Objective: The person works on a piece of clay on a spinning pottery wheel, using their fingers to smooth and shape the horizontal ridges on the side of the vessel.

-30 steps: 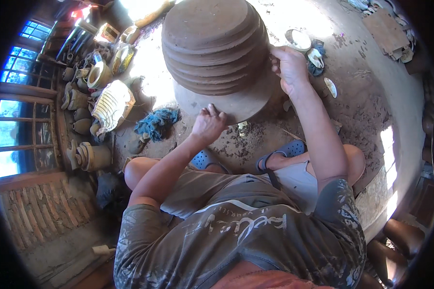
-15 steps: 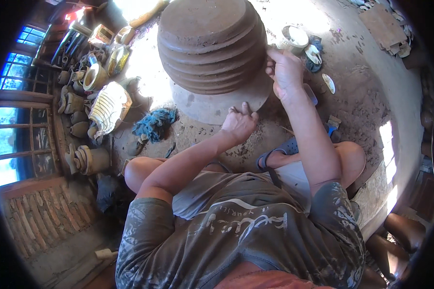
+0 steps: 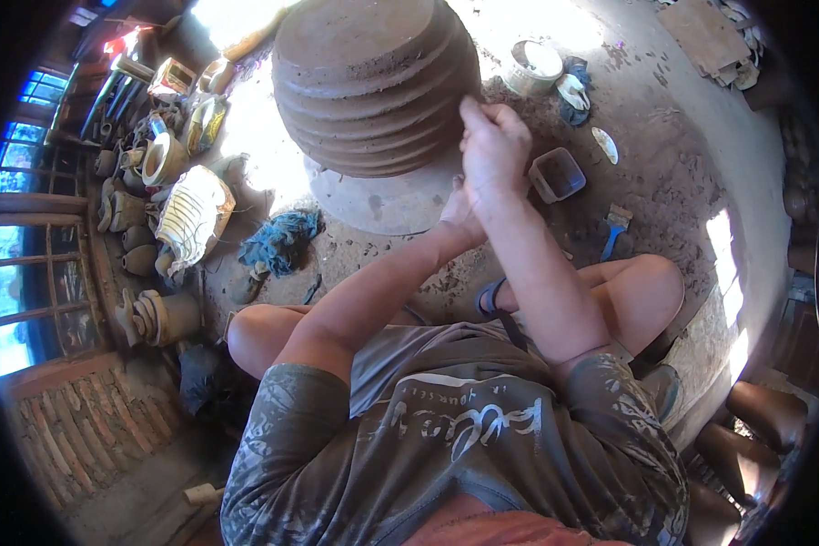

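Note:
A large brown clay pot (image 3: pixel 373 100) with stacked ridges around its side sits on a round grey board (image 3: pixel 373 205). My right hand (image 3: pixel 499 146) is at the pot's lower right side, its fingers curled closed; whether something is pinched in them does not show. Just below, my left hand (image 3: pixel 462 211) crosses toward the right wrist near the board's edge. Most of its fingers are hidden behind that wrist. Right of my hands stands a small clear plastic tub (image 3: pixel 557 175).
Beyond the tub are a white bucket (image 3: pixel 531 68) and a blue-handled brush (image 3: pixel 616 231). A teal cloth (image 3: pixel 280 241) lies left of the board. Several small pots and a striped, curved pale piece (image 3: pixel 195 218) crowd the left wall. Brown vessels (image 3: pixel 764 414) stand at lower right.
My left hand has moved right, from the board's front to beside the right wrist. My right hand has drawn slightly left and down, its fingers more curled. The view has shifted, showing more of the tub.

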